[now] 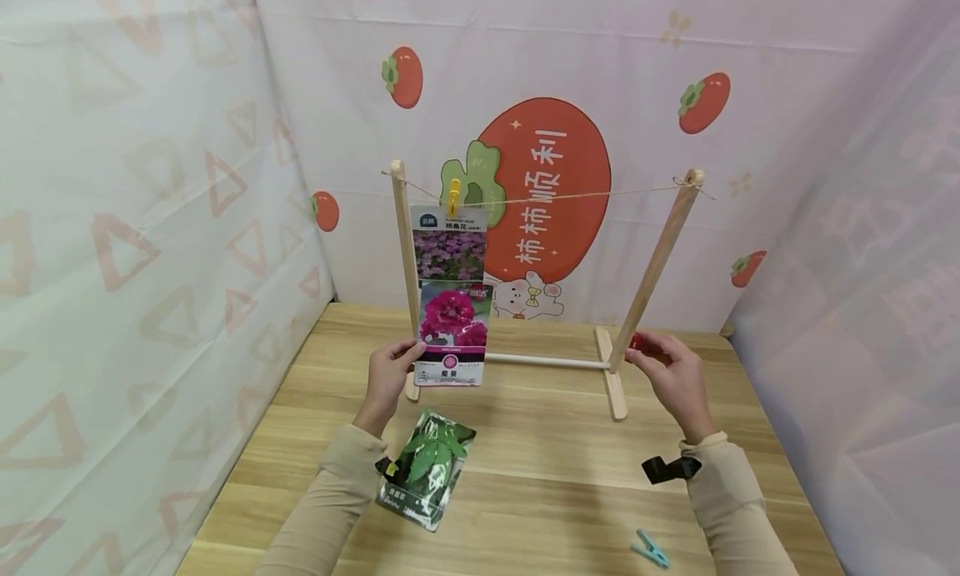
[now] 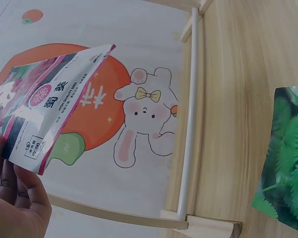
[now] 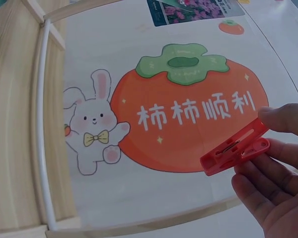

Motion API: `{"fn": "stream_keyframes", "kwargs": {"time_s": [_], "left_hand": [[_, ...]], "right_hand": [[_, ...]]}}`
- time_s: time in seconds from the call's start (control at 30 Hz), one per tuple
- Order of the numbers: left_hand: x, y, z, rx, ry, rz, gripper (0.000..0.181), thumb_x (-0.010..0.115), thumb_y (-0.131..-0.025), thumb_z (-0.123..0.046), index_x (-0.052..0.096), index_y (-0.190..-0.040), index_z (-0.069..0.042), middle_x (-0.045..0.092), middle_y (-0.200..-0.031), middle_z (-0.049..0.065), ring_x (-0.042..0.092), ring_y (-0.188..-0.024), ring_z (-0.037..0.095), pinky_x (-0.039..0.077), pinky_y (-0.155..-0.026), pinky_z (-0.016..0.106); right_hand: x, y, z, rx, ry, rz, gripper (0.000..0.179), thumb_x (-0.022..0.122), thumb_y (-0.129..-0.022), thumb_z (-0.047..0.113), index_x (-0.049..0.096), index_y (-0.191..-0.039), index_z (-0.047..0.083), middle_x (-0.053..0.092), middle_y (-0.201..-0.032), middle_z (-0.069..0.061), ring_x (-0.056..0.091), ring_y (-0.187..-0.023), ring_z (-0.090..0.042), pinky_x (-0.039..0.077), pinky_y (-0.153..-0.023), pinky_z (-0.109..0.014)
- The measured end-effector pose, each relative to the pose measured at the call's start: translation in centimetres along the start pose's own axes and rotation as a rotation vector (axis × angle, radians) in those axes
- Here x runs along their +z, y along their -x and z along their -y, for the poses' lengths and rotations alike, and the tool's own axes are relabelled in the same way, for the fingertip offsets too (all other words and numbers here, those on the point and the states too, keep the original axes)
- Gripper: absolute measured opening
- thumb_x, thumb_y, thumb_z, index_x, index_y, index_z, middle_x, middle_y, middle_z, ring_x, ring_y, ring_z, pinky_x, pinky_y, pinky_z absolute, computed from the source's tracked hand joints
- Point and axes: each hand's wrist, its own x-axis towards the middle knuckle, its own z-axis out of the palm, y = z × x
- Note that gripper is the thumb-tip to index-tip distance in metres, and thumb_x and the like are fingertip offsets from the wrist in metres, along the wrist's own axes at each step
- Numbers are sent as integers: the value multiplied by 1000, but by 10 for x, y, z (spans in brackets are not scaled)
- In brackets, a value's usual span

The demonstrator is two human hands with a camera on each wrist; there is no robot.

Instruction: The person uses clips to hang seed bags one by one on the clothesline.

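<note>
My left hand (image 1: 390,376) pinches the lower left edge of a seed packet with a magenta flower (image 1: 453,318). In the head view that packet overlaps a purple-flower seed packet (image 1: 448,255), which hangs from a string (image 1: 585,196) by a yellow clothespin (image 1: 453,197). Between thumb and fingers my right hand (image 1: 675,380) pinches a red clothespin (image 3: 233,151), seen well in the right wrist view. That hand is near the right post (image 1: 660,267) of the wooden frame. On the table, beside my left forearm, lies a green-leaf seed packet (image 1: 431,463).
A light blue clothespin (image 1: 651,549) lies on the wooden table (image 1: 540,476) near the front right. The frame's left post (image 1: 405,242) stands behind the packets, and a white rod (image 1: 547,360) joins the two feet. Printed cloth walls (image 1: 150,226) surround the table.
</note>
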Motion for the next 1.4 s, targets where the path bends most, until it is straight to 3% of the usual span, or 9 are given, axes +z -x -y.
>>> {"fn": "stream_keyframes", "kwargs": {"time_s": [0.17, 0.47, 0.73, 1.03, 1.4], "left_hand": [[0, -1, -4, 3, 7, -2, 31, 70, -91, -15, 68, -113, 7, 71, -90, -4, 63, -76, 3, 52, -71, 19], [0, -4, -9, 50, -2, -5, 29, 70, -91, -15, 69, -112, 5, 71, -95, -1, 63, -77, 5, 53, -73, 23], [4, -6, -14, 59, -4, -6, 34, 70, -91, -17, 67, -117, 5, 70, -107, 10, 63, -79, 3, 53, -74, 21], [10, -4, -23, 32, 37, -13, 28, 69, -90, -9, 67, -114, 6, 70, -93, -2, 63, -74, 3, 54, -72, 23], [15, -8, -25, 55, 73, -4, 34, 73, -88, -16, 67, -112, 7, 70, -87, -9, 57, -69, 2, 48, -65, 20]], "right_hand": [[0, -6, 5, -19, -17, -11, 30, 73, -84, -2, 67, -112, -11, 64, -99, -15, 55, -84, 13, 46, -77, -2], [-1, -17, 17, -16, -47, -5, 32, 70, -86, -2, 65, -116, -12, 63, -104, -29, 55, -86, 13, 44, -76, 0], [0, -30, 23, -33, -42, -1, 33, 70, -87, 2, 64, -118, -9, 63, -107, -20, 55, -87, 13, 44, -78, 0], [0, -43, 30, -54, -54, -4, 33, 71, -87, 2, 65, -118, -9, 64, -104, -22, 55, -85, 13, 45, -77, -1], [2, -60, 41, -106, -63, -5, 31, 71, -87, 1, 66, -116, -10, 65, -105, -25, 55, -86, 12, 45, -78, -2]]}}
